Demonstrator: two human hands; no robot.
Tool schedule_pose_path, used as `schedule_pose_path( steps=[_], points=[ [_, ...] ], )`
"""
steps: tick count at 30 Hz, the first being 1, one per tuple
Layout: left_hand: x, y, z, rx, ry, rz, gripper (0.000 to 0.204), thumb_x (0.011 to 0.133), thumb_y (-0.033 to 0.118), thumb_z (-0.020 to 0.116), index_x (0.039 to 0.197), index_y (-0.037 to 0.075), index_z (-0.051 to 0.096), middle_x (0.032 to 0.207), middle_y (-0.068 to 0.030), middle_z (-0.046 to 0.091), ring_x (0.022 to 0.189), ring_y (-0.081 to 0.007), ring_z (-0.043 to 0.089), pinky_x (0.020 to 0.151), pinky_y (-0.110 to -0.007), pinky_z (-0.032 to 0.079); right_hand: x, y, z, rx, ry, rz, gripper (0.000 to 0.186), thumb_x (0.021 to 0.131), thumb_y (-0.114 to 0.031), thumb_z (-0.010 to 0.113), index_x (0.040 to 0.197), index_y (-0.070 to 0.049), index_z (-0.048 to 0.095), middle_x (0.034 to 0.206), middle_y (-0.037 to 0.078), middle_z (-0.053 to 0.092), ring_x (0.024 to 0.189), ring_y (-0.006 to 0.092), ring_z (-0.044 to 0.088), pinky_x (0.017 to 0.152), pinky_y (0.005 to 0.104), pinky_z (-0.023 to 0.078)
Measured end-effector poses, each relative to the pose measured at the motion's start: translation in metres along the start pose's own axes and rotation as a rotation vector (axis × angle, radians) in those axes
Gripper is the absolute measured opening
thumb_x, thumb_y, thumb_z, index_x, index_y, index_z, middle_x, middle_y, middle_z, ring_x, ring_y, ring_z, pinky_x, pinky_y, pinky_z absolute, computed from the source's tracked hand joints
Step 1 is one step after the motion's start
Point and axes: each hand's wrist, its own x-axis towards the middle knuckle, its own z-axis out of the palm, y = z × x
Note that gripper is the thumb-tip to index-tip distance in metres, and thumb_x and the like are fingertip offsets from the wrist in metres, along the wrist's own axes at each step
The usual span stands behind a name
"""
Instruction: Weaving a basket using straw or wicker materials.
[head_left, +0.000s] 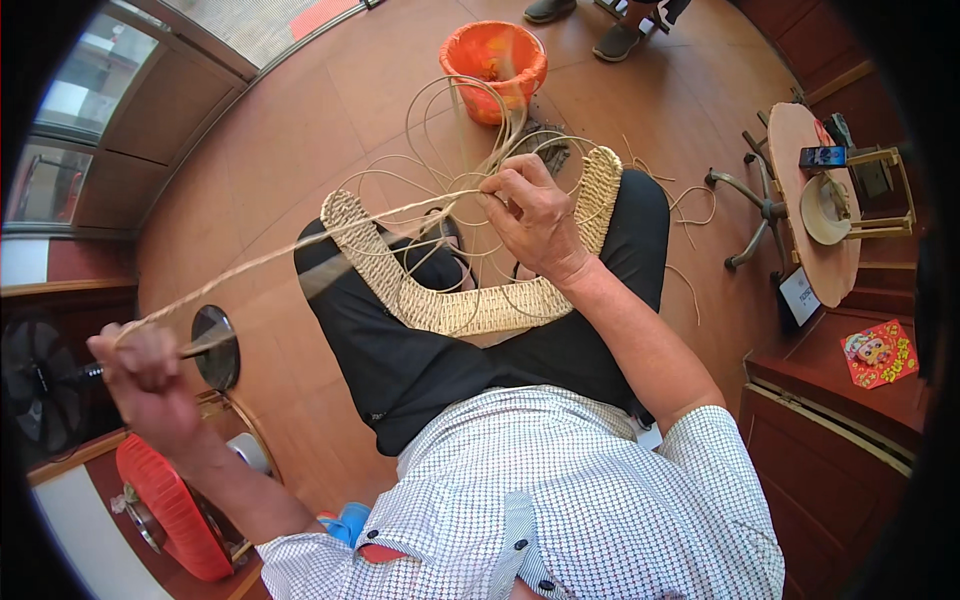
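A pale twisted straw cord point(300, 243) runs taut and slanting between my two hands. My left hand point(150, 375), somewhat smeared by motion, is closed in a fist round its lower left end. Beside that fist a short blurred strand sticks out. My right hand point(535, 215) pinches the cord's other end above my lap. Across my thighs lies a U-shaped woven straw piece point(470, 312), its two arms pointing away from me. Several thin, stiff loops point(430, 125) of cane or wire spring up around and beyond my right hand.
An orange bucket point(462, 52) with a red-orange liner stands ahead on the tiled floor. Loose strands point(690, 215) lie right of my knee. At right is a round table point(790, 160) with a phone point(823, 157) and a hat point(826, 210). A black fan point(40, 385) stands at left.
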Motion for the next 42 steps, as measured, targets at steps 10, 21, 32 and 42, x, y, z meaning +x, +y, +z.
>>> schedule_pose_path(
  steps=[10,21,32,42],
  points=[
    [0.056,0.072,-0.157,1.869,0.774,0.252,0.032,0.108,0.034,0.066,0.125,0.009,0.076,0.103,-0.0061,0.077,0.079,-0.0172,0.068,0.071,-0.032,0.054,0.001,-0.002,-0.002,-0.007,0.007,0.069,0.005,0.091,-0.004,0.073,0.093,-0.002,0.069,0.096,0.011,0.061,0.081,0.0281,0.071,0.072,0.0395,0.058],
    [0.021,-0.201,0.161,1.337,-0.463,0.467,0.033,0.096,0.013,0.072,0.128,0.007,0.069,0.116,-0.0149,0.068,0.111,-0.0356,0.064,0.097,-0.047,0.052,0.002,0.005,0.0,-0.024,0.053,0.024,0.01,0.086,-0.004,0.074,0.095,-0.003,0.069,0.097,0.013,0.062,0.081,0.034,0.07,0.072,0.0431,0.058],
    [0.071,-0.205,0.173,1.367,-0.706,0.552,0.011,0.094,0.014,0.075,0.091,0.01,0.065,0.083,-0.0077,0.066,0.076,-0.0282,0.068,0.066,-0.04,0.052,0.0,0.0,0.01,0.015,0.083,0.004,0.016,0.088,-0.009,0.077,0.098,-0.005,0.065,0.094,0.013,0.06,0.09,0.0353,0.068,0.075,0.0433,0.057],
    [0.154,-0.208,0.191,1.318,-0.554,0.892,0.015,0.09,0.021,0.079,0.089,0.012,0.067,0.082,-0.0032,0.068,0.078,-0.0231,0.069,0.066,-0.036,0.054,-0.001,0.002,-0.004,-0.034,0.018,0.078,0.024,0.093,-0.014,0.078,0.1,-0.006,0.057,0.094,0.014,0.057,0.077,0.0361,0.066,0.065,0.0455,0.053]
  ],
)
